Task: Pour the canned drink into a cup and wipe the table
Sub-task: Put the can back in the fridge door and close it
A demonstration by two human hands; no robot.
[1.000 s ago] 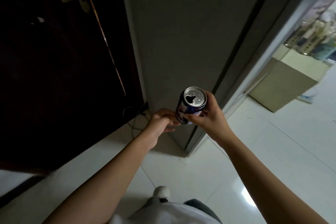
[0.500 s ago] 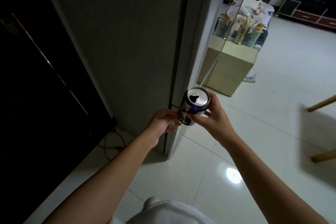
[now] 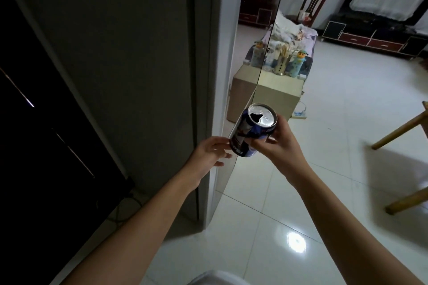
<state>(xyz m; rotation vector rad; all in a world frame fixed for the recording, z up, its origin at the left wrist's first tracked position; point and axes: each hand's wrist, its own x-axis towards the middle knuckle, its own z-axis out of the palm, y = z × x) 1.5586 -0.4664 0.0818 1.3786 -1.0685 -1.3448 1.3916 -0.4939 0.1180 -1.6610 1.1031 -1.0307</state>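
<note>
Right hand: the right hand (image 3: pixel 279 146) grips the can, fingers curled round its far and lower side, thumb along the near side.
Can: the can (image 3: pixel 252 131) is dark blue, tilted with its silver top toward the camera; the mouth hole is open.
Left hand: the left hand (image 3: pixel 208 154) sits just left of the can's lower end, fingers loose and slightly spread, tips at or touching the can's base; whether they press it I cannot tell.
Left of the hands: a grey wall corner (image 3: pixel 203 90) stands just behind the left hand, its vertical edge running down to the floor; beyond it a dark door (image 3: pixel 46 122).
Beyond the can: a glass panel edge (image 3: pixel 266 58) runs up from behind the can; further on a beige cabinet (image 3: pixel 275 95) carries jars and a holder of sticks.
Right of the right hand: open white tiled floor (image 3: pixel 347 122), then wooden table legs (image 3: pixel 400 129) at the frame's edge.
Far room: a low dark TV stand (image 3: pixel 370 37) and a chair (image 3: pixel 317 0) along the back wall.
</note>
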